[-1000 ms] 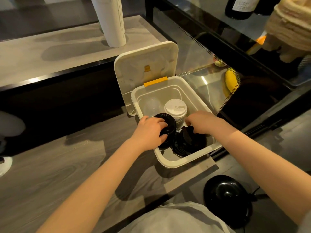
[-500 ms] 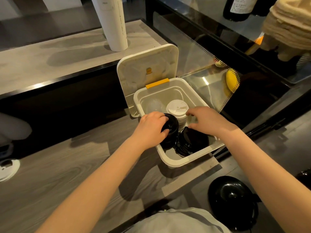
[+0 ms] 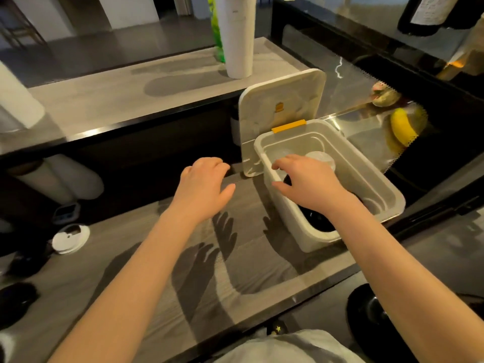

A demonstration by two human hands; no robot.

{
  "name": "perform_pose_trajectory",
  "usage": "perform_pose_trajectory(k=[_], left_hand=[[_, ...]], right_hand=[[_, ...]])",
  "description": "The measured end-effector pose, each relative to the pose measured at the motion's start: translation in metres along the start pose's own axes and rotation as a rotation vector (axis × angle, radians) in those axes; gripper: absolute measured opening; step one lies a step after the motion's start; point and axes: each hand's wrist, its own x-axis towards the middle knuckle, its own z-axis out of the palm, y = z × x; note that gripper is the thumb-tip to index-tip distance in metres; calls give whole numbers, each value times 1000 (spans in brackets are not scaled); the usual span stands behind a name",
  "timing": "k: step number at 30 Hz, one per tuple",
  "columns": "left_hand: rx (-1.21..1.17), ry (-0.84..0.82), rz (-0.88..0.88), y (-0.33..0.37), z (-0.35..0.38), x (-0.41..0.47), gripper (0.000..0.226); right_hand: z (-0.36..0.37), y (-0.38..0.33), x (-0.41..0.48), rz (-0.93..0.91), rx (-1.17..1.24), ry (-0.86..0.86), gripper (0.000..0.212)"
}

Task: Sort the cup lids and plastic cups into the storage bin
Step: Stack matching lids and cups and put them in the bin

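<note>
The white storage bin (image 3: 366,176) stands on the wooden counter with its hinged lid (image 3: 281,106) propped open behind it. Inside, a stack of white cup lids (image 3: 323,157) shows at the back and black lids (image 3: 318,221) lie at the near end, mostly hidden by my right arm. My right hand (image 3: 305,180) hovers over the bin's left rim, fingers spread, holding nothing. Left of the bin, my left hand (image 3: 203,186) is above the counter, fingers apart and empty.
A tall white paper roll (image 3: 235,35) stands on the raised grey ledge behind. A white round lid (image 3: 70,238) lies at the counter's left end beside dark objects. A glass display case with a yellow fruit (image 3: 402,127) is to the right. A black round object (image 3: 369,313) sits below right.
My left hand has let go of the black lids and pulled out of the bin to the left. My right hand has lifted and shifted to the bin's left rim.
</note>
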Motion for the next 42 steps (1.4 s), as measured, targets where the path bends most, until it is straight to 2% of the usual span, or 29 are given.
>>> perform_pose_trajectory(k=[7,15,23,27,31,38,42], left_hand=[[12,-56,-134,-103,-2,-88,47],[-82,-149,-304,-220,32,-183,47],[-185,-363,-522,-338,60,-229,52],[-163,-311,-583,-387,59,-225,50],[-203,-260,-594,-417,67,-222,54],[-147,-294,-544,-444,90,-203,56],[-59,-265,-529,-450,101,-195,49]], right_hand=[[37,-119,2,-95,34,-88,39],[100,-255,3,-159,103,-224,41],[166,-362,42,-180,114,-401,40],[195,-395,82,-161,85,-477,42],[220,-413,121,-183,86,-505,55],[264,-440,178,-144,78,-615,79],[282,-458,194,-50,112,-622,82]])
